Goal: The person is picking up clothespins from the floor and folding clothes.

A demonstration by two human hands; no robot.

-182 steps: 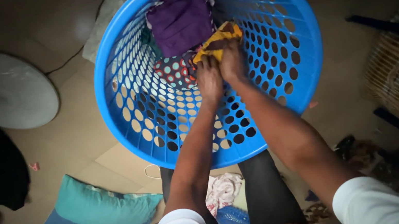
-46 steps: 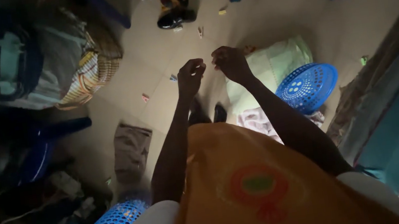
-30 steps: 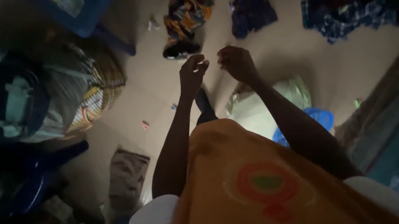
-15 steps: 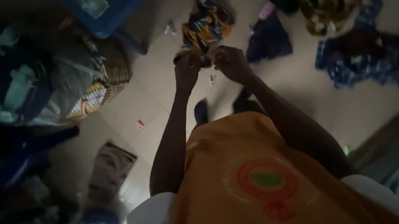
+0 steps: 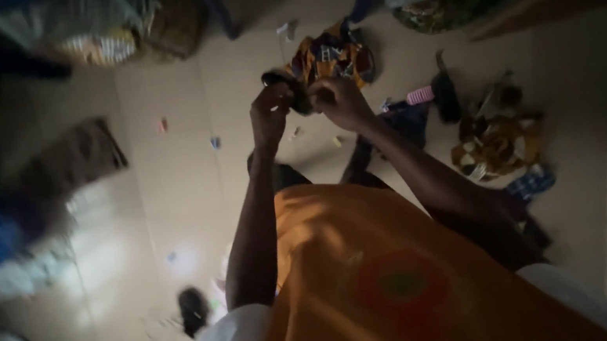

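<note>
Left hand [image 5: 269, 113] and right hand [image 5: 339, 102] close together, pinching a small dark blurry thing [image 5: 299, 97]; soft orange cloth [image 5: 383, 286] draped over near arms.

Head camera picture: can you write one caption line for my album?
Both hands, left hand and right hand, raised together over a tiled floor strewn with clothes.

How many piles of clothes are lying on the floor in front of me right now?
3 that I can make out: a yellow patterned pile just beyond the hands, a dark one right of them, a yellow-brown one further right. Blur and dim light may hide more.
</note>
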